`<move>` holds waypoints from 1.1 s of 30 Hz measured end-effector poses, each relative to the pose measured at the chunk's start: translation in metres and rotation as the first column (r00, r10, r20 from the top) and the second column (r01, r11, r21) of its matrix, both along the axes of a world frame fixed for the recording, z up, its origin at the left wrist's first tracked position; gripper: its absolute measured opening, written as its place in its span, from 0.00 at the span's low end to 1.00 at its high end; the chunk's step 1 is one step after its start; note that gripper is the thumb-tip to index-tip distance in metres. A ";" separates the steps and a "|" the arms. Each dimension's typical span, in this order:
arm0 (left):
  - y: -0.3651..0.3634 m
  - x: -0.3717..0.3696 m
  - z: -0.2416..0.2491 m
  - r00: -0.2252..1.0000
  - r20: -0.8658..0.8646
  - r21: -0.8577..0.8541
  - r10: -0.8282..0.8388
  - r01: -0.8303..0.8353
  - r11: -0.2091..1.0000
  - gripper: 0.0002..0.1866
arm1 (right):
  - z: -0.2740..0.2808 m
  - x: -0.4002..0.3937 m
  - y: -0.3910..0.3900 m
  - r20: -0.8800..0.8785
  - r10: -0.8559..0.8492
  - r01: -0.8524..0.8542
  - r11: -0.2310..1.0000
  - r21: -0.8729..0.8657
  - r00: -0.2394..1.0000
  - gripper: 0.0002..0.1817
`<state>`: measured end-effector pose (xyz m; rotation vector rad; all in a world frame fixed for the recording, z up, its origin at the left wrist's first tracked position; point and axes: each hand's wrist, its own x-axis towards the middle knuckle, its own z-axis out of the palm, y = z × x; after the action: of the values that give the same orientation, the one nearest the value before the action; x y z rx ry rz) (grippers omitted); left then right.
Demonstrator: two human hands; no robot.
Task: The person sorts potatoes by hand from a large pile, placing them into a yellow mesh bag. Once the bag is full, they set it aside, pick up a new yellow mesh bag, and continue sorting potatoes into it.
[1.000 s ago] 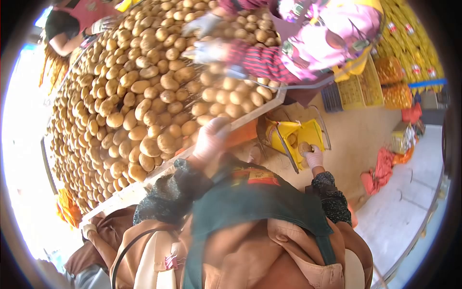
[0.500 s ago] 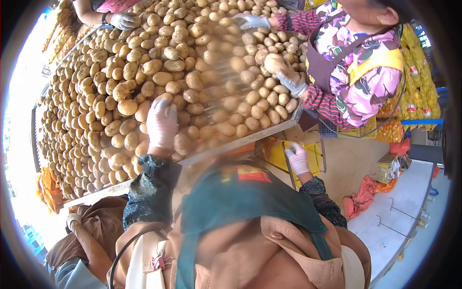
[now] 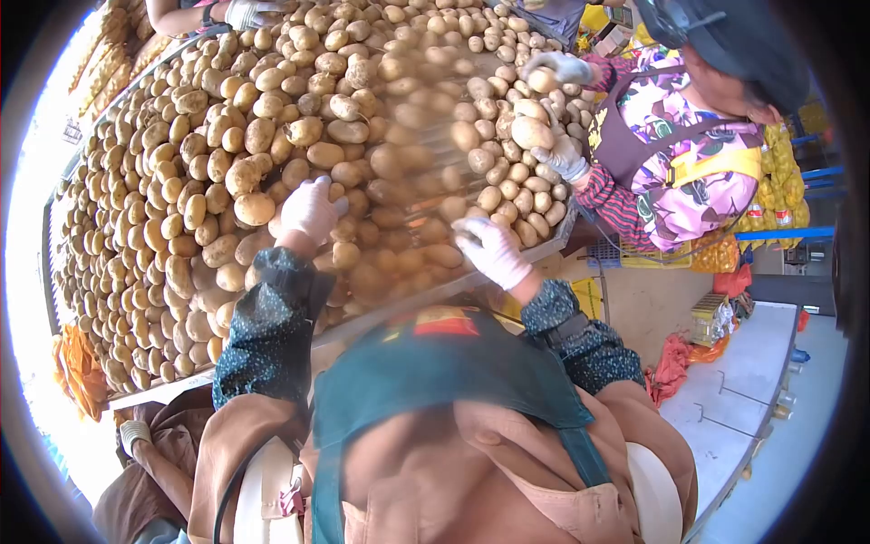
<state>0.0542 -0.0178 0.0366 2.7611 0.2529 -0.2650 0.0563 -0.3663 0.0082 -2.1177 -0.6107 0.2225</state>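
Many tan potatoes [image 3: 308,131] are heaped on a wide metal-edged table [image 3: 399,304]. My left hand [image 3: 311,210], in a white glove, lies palm down over the heap, its thumb apart from the fingers; their tips are partly hidden. Above the near table edge, my right hand [image 3: 492,251], also gloved, is open with loosely bent fingers and no potato visible in it. Dust or motion blurs the potatoes between my hands. Across on the right, a co-worker's gloved hand [image 3: 564,159] is at a large potato [image 3: 532,133], and their other hand [image 3: 557,68] holds another.
Another person's gloved hand [image 3: 251,14] rests at the far left edge. An orange net bag [image 3: 80,367] hangs at the left corner. Filled yellow net bags [image 3: 778,181] are stacked behind the co-worker. A white table [image 3: 725,399] and red bags [image 3: 671,363] lie to the right.
My right hand has risen from beside the table to above its near edge. My left hand stays over the potatoes. The co-worker's far hand has moved right and now has a potato.
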 end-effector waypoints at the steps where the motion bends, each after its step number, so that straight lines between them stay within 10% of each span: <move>1: 0.006 -0.003 -0.010 0.993 0.071 -0.157 0.097 -0.085 0.984 0.27 | 0.004 0.010 0.012 0.025 0.020 -0.021 0.999 0.025 0.999 0.14; 3: 0.018 -0.010 -0.038 0.939 0.155 -0.468 0.308 -0.205 0.860 0.26 | 0.009 0.032 0.035 0.074 0.056 -0.061 0.995 0.073 0.996 0.14; 5: 0.013 -0.022 -0.008 0.892 -0.126 -0.927 0.435 -0.262 0.268 0.23 | 0.012 0.050 0.059 0.038 0.078 -0.080 0.996 0.043 0.996 0.16; 7: 0.014 -0.030 0.006 0.861 -0.302 -0.946 0.410 -0.218 -0.240 0.21 | -0.002 0.071 0.086 0.003 0.085 -0.085 0.996 0.035 0.996 0.20; 9: 0.015 -0.032 0.010 0.770 -0.514 -0.812 0.378 -0.294 -0.504 0.21 | -0.019 0.091 0.113 0.045 0.089 -0.088 0.996 -0.014 0.995 0.26; 14: 0.011 -0.024 0.002 0.741 -0.601 -0.712 0.300 -0.325 -0.623 0.19 | -0.022 0.128 0.160 0.049 0.174 -0.147 0.930 -0.337 0.984 0.32; 19: 0.012 -0.022 0.002 0.767 -0.553 -0.756 0.325 -0.298 -0.583 0.21 | -0.017 0.147 0.132 -0.472 0.005 0.112 0.969 0.221 0.882 0.28; 21: 0.012 -0.024 0.010 0.723 -0.590 -0.741 0.360 -0.307 -0.597 0.22 | -0.011 0.156 0.110 -0.837 0.202 0.535 0.687 0.491 0.508 0.22; 24: 0.014 -0.020 0.005 0.710 -0.652 -0.663 0.264 -0.366 -0.654 0.24 | -0.007 0.166 0.095 -0.935 0.235 0.783 0.513 0.352 0.266 0.13; 27: 0.011 -0.015 -0.003 0.668 -0.699 -0.611 0.254 -0.373 -0.699 0.20 | -0.029 0.176 0.098 -0.657 -0.194 0.435 0.872 0.226 0.729 0.08; 28: 0.010 -0.013 -0.011 0.661 -0.706 -0.599 0.253 -0.369 -0.710 0.20 | -0.033 0.179 0.105 -0.357 -0.218 0.191 0.975 -0.109 0.908 0.08; 31: 0.007 -0.009 -0.011 0.659 -0.707 -0.599 0.257 -0.366 -0.712 0.19 | -0.044 0.179 0.122 -0.053 -0.001 -0.015 0.954 -0.301 0.999 0.24; 33: 0.005 -0.009 -0.009 0.672 -0.696 -0.608 0.253 -0.364 -0.705 0.19 | -0.038 0.180 0.140 -0.262 0.075 -0.224 0.768 -0.601 0.962 0.35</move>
<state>0.0450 -0.0128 0.0280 0.3850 0.7332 -0.1465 0.2358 -0.2264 -0.0299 -2.6271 -0.6273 0.8523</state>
